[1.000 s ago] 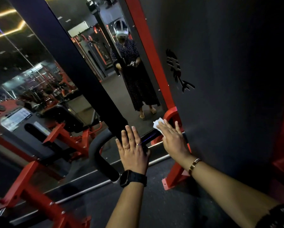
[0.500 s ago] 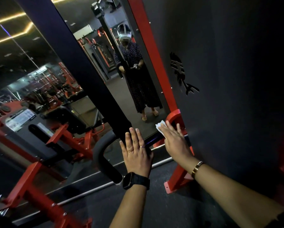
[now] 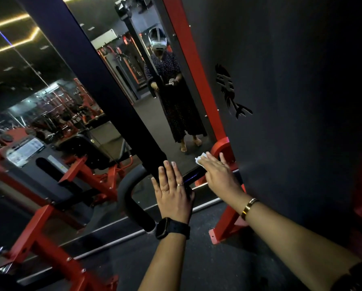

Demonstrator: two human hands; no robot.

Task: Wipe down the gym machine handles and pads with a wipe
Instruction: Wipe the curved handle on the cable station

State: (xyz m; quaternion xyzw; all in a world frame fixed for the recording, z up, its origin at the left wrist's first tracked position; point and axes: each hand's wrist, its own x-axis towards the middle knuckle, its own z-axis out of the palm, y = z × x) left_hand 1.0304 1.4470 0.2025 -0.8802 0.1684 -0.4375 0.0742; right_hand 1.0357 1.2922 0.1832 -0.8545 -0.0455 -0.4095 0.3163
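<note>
Beside one dark machine panel [image 3: 291, 101], one black curved handle [image 3: 131, 198] is bearing two hands, the left hand [image 3: 172, 196] lying flat and empty, the right hand [image 3: 220, 175] pressing one white wipe [image 3: 200, 160] against it with straight fingers.

Beneath me the dark speckled floor [image 3: 207, 269] carries the machine's red foot plate [image 3: 222, 234] on my right and another red frame [image 3: 77, 269] low at my left
</note>
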